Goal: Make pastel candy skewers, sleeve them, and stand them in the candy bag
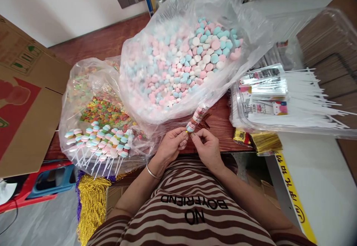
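Observation:
Both hands meet at the table's front edge, around the lower end of a candy skewer in a printed clear wrapper [197, 117]. My left hand [174, 143] pinches the wrapper's gathered neck, where a bit of gold shows. Fingers bent, my right hand [208, 147] closes thumb against forefinger right beside that neck; what lies between these fingertips is too small to make out. Behind the hands lies a big clear bag of pink, blue and white candies [206, 58]. To the left, several candy skewers on white sticks [103, 140] rest on a bag of colourful ring candies [104, 112].
A clear plastic tub [295, 130] at the right holds white sticks [304, 97] and printed clear wrappers [264, 80]. Gold twist ties [266, 142] lie in front of it. A cardboard box [25, 108] stands at the left. Gold tassels [92, 205] hang below the table [223, 127].

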Available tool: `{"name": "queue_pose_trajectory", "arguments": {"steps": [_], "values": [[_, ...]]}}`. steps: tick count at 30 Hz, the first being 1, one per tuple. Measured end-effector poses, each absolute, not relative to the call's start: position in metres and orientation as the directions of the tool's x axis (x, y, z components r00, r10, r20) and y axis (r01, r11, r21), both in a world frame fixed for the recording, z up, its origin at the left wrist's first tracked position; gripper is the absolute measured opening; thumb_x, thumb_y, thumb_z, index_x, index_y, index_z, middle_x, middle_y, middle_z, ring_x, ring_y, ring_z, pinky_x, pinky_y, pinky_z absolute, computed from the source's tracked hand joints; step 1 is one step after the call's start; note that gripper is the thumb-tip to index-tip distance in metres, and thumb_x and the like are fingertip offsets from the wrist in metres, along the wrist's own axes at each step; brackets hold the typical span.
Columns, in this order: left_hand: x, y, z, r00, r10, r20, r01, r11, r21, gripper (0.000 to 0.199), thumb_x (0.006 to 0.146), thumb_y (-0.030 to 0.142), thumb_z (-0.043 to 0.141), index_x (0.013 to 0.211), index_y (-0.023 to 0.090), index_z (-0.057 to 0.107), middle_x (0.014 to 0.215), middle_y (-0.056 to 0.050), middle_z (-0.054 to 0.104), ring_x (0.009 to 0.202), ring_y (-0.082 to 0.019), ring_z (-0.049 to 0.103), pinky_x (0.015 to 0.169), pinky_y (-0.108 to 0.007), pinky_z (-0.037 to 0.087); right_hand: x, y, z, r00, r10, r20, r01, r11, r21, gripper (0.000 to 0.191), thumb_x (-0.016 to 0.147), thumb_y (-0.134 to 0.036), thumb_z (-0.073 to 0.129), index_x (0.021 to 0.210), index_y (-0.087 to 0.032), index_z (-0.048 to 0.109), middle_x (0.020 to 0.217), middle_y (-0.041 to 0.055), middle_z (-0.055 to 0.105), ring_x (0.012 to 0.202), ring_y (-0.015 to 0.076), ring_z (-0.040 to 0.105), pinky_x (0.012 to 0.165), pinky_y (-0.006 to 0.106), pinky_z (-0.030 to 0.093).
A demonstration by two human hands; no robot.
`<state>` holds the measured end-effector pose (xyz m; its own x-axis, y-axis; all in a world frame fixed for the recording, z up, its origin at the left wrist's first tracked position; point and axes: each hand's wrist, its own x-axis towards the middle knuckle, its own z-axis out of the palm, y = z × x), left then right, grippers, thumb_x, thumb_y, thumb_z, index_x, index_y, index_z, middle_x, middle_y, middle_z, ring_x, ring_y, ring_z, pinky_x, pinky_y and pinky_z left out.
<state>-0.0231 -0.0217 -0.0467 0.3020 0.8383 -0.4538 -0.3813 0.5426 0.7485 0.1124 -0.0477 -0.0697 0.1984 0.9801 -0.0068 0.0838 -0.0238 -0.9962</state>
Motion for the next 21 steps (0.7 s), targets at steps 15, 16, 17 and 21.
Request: {"name": "queue_pose_trajectory", "arguments": {"steps": [15, 16, 17, 21], "values": [[-0.017, -0.025, -0.043, 0.218, 0.88, -0.423, -0.323, 0.474, 0.819, 0.042, 0.075, 0.05, 0.082, 0.083, 0.015, 0.062, 0.063, 0.007, 0.041, 0.049, -0.003, 0.028, 0.042, -0.016, 0.017, 0.108, -0.044, -0.07, 0.111, 0.983, -0.148, -0.104, -0.136, -0.985, 0.026, 0.084, -0.043, 0.069, 0.077, -0.022, 0.057, 0.065, -0.0034, 0.058, 0.054, 0.0112, 0.045, 0.051, 0.025, 0.038], [-0.016, -0.025, -0.043, 0.217, 0.876, -0.431, -0.34, 0.481, 0.808, 0.042, 0.074, 0.05, 0.083, 0.083, 0.015, 0.061, 0.063, 0.007, 0.041, 0.049, -0.003, 0.028, 0.042, -0.015, 0.017, 0.108, -0.044, -0.071, 0.075, 0.978, -0.196, -0.186, -0.18, -0.966, 0.027, 0.084, -0.046, 0.071, 0.085, -0.022, 0.059, 0.068, -0.0027, 0.061, 0.055, 0.0117, 0.047, 0.051, 0.025, 0.04], [-0.016, -0.025, -0.044, 0.216, 0.875, -0.433, -0.356, 0.484, 0.8, 0.042, 0.074, 0.05, 0.083, 0.084, 0.016, 0.06, 0.063, 0.008, 0.041, 0.048, -0.003, 0.027, 0.042, -0.015, 0.017, 0.108, -0.043, -0.072, 0.03, 0.97, -0.24, -0.261, -0.225, -0.939, 0.031, 0.083, -0.049, 0.072, 0.091, -0.022, 0.06, 0.071, -0.0022, 0.063, 0.055, 0.012, 0.05, 0.05, 0.025, 0.042], [-0.016, -0.027, -0.048, 0.215, 0.895, -0.391, -0.362, 0.444, 0.819, 0.039, 0.078, 0.049, 0.08, 0.082, 0.017, 0.058, 0.06, 0.009, 0.039, 0.048, -0.004, 0.027, 0.041, -0.016, 0.018, 0.109, -0.041, -0.074, -0.1, 0.948, -0.304, -0.382, -0.318, -0.867, 0.038, 0.079, -0.051, 0.076, 0.097, -0.019, 0.067, 0.072, -0.0019, 0.064, 0.056, 0.0107, 0.051, 0.05, 0.023, 0.044]]}}
